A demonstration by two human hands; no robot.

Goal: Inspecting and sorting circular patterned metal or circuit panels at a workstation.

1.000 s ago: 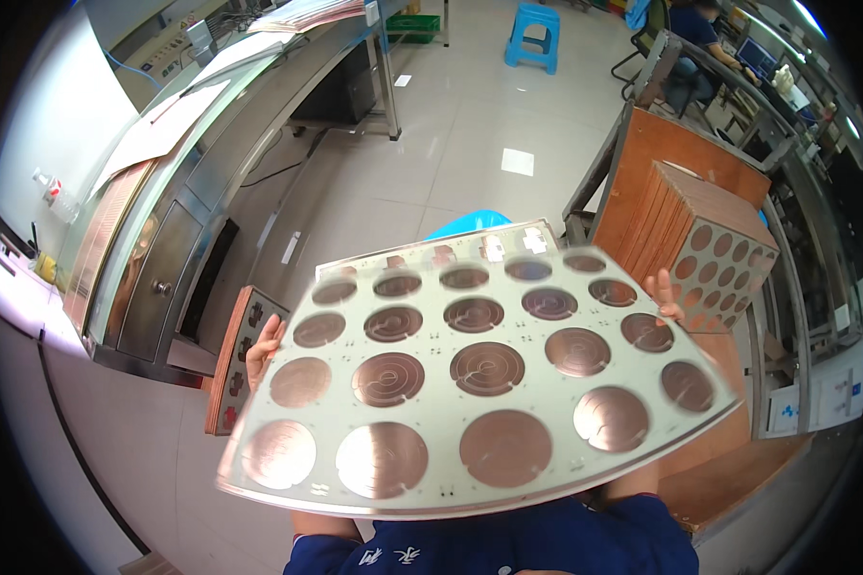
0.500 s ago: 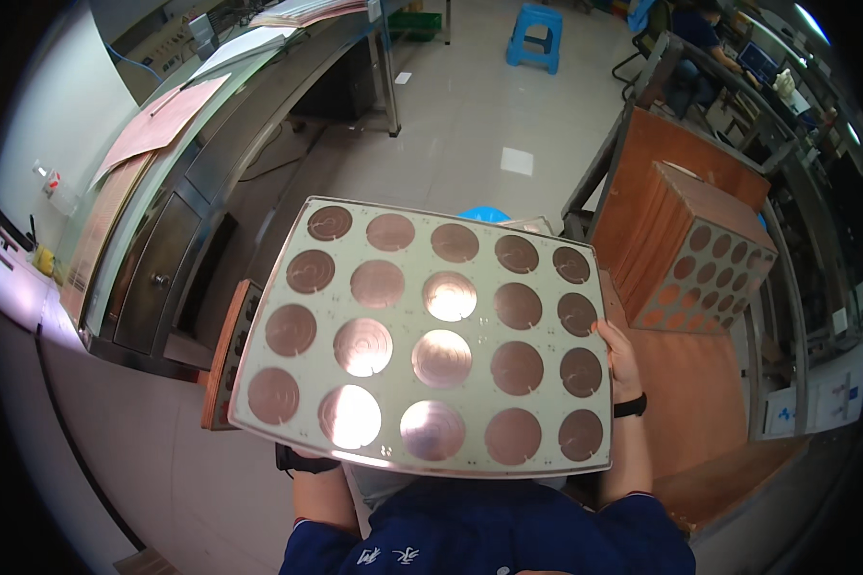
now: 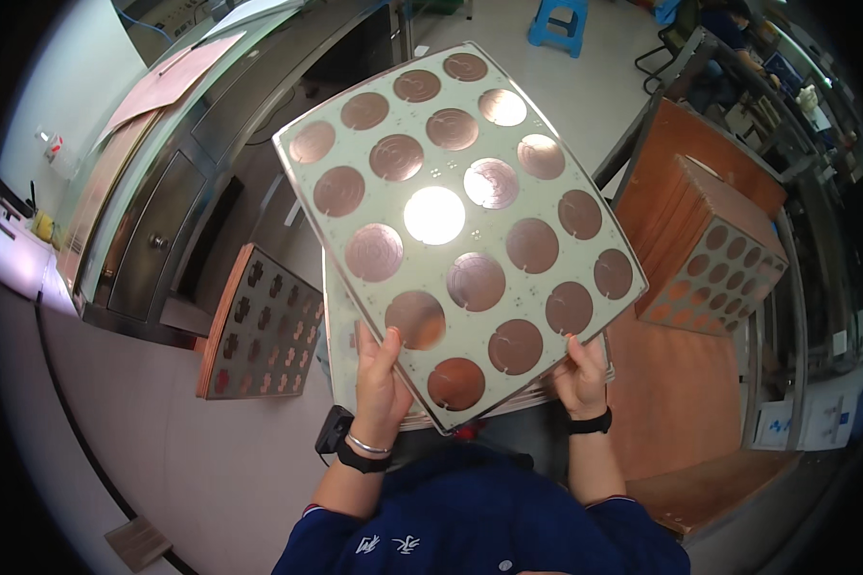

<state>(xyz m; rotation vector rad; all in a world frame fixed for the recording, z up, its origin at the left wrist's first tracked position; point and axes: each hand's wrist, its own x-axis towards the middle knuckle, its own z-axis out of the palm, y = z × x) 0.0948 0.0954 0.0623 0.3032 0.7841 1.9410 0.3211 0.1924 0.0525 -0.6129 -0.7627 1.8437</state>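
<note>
Both my hands hold a large pale-green circuit board panel (image 3: 508, 201) with rows of round copper discs. It is tilted and turned, one corner pointing down toward my body. My left hand (image 3: 382, 383) grips the near left edge, thumb on the face and fingers mostly hidden behind. On the near right edge my right hand (image 3: 579, 381) is closed the same way. Light glares off several discs. Beneath the panel, mostly covered by it, pale-edged panels (image 3: 341, 321) lie stacked in front of me.
At left, a stack of boards with cross-shaped copper marks (image 3: 268, 331) leans beside a metal desk (image 3: 149, 230). On the right, a wooden rack (image 3: 676, 383) carries a thick stack of disc-patterned panels (image 3: 719, 268). A blue stool (image 3: 558, 27) stands far off; a person sits at the far right.
The panel has turned and risen away from me, its near corner now pointing down. Both hands now show at its near edges, and the stack beneath has come into view.
</note>
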